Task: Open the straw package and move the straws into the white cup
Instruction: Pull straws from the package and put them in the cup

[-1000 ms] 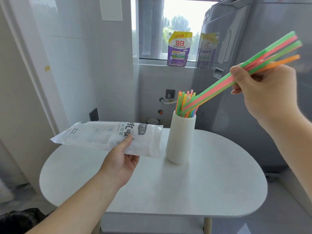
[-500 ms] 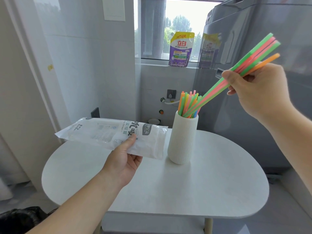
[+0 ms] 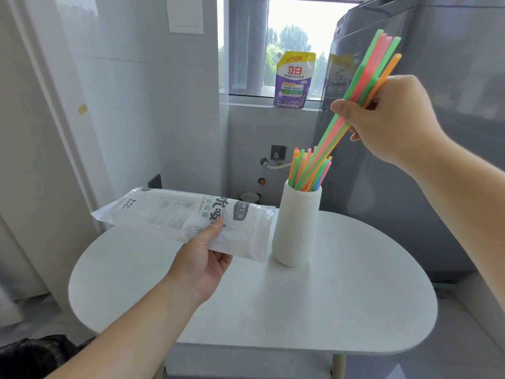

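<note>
A ribbed white cup [image 3: 296,228] stands upright on the round white table [image 3: 341,302] and holds several coloured straws [image 3: 302,168]. My right hand [image 3: 393,121] grips a small bunch of green, pink and orange straws [image 3: 366,77] above and right of the cup. The bunch is steeply tilted, and its lower ends reach down into the cup's mouth. My left hand [image 3: 203,258] holds the clear and white straw package [image 3: 185,214] flat, just left of the cup. The package looks empty.
A grey appliance [image 3: 437,77] stands close behind and right of the table. A purple detergent pouch [image 3: 293,80] sits on the window ledge. A wall socket [image 3: 278,152] and hose are behind the cup. A black bag [image 3: 35,354] lies on the floor at lower left.
My right hand has moved left toward the cup and tipped the straw bunch more upright, sliding its lower ends deeper into the cup. The left hand and package have held their place.
</note>
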A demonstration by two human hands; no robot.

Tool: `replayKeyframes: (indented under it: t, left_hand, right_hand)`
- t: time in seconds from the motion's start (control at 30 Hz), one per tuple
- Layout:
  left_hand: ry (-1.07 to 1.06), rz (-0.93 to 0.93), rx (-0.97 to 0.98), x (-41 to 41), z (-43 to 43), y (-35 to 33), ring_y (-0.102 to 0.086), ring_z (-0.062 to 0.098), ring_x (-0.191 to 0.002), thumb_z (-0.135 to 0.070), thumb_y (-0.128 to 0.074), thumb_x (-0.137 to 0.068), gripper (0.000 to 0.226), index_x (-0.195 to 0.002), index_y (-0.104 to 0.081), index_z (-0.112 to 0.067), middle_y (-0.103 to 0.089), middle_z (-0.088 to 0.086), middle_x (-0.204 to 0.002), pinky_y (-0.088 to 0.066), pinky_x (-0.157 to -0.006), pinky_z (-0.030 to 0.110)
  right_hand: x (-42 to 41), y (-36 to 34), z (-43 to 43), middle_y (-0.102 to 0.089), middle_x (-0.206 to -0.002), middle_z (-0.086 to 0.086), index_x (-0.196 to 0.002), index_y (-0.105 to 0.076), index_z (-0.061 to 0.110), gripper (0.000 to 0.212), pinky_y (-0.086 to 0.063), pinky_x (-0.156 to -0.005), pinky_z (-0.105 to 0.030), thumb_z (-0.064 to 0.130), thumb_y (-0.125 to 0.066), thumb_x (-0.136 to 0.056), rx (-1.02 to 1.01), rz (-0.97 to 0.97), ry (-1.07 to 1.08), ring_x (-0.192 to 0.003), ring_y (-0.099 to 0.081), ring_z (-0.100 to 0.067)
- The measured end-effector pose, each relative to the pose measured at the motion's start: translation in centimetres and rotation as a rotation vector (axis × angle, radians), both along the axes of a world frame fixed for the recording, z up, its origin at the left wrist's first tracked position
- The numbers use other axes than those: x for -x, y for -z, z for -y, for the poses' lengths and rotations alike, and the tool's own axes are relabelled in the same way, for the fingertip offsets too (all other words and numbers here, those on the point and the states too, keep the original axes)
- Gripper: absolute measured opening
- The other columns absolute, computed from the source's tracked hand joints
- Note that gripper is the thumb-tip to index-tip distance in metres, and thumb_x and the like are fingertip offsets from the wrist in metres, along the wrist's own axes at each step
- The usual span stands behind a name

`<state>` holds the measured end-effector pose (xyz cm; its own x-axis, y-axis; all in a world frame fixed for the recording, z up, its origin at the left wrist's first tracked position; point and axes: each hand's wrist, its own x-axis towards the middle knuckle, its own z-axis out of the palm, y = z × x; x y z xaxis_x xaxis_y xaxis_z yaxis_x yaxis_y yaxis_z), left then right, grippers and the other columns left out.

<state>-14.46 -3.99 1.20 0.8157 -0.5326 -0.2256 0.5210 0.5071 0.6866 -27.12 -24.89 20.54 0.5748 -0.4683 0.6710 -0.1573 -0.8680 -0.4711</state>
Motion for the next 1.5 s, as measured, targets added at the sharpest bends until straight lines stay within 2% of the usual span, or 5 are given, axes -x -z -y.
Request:
replayKeyframes:
  t: [0.3,0.67,0.83,1.3,1.5]
  left_hand:
    - [0.005,0.01,0.011,0.1,-0.1,0.1,-0.077,0.013,-0.083,-0.014,-0.071,-0.091,0.045,-0.135,-0.064,-0.018,-0.078,0.002,-0.114,-0.058,-0.055,0.023]
    - [0.015,0.011,0.019,0.1,0.0,0.1,-0.077,0.014,-0.086,-0.013,-0.072,-0.09,0.043,-0.133,-0.065,-0.017,-0.078,0.003,-0.114,-0.058,-0.056,0.023]
    - [0.012,0.01,0.017,0.0,0.0,0.2,-0.077,0.014,-0.086,-0.014,-0.072,-0.091,0.044,-0.134,-0.065,-0.017,-0.077,0.003,-0.116,-0.058,-0.056,0.023]
    - [0.033,0.01,0.014,0.0,0.1,0.3,-0.076,0.015,-0.089,-0.014,-0.072,-0.09,0.044,-0.133,-0.066,-0.016,-0.077,0.005,-0.119,-0.059,-0.057,0.023]
    - [0.038,0.007,0.014,0.0,0.0,0.3,-0.077,0.016,-0.09,-0.014,-0.072,-0.09,0.043,-0.132,-0.066,-0.016,-0.077,0.005,-0.118,-0.059,-0.058,0.024]
  right_hand:
    - [-0.4,-0.4,0.1,-0.07,-0.081,-0.003,-0.089,-0.07,0.003,0.038,-0.056,-0.067,-0.03,0.041,-0.066,-0.094,-0.017,-0.021,0.055,-0.073,-0.07,-0.026]
    - [-0.2,-0.8,-1.2,-0.064,-0.083,0.002,-0.084,-0.065,0.014,0.031,-0.045,-0.056,-0.022,0.043,-0.064,-0.095,0.087,-0.065,0.083,-0.066,-0.064,-0.02]
    - [-1.6,-0.3,-1.5,-0.071,-0.085,-0.013,-0.09,-0.07,0.001,0.047,-0.058,-0.067,-0.046,0.047,-0.061,-0.095,0.173,-0.12,0.111,-0.07,-0.067,-0.031]
    - [-4.9,2.8,0.6,-0.067,-0.082,-0.005,-0.09,-0.069,0.006,0.039,-0.048,-0.052,-0.024,0.045,-0.069,-0.09,-0.094,-0.328,0.09,-0.065,-0.063,-0.012]
    - [-5.6,4.7,0.7,-0.07,-0.099,-0.003,-0.098,-0.065,0.013,0.033,-0.049,-0.058,-0.02,0.045,-0.069,-0.089,-0.114,-0.346,0.024,-0.08,-0.067,-0.017]
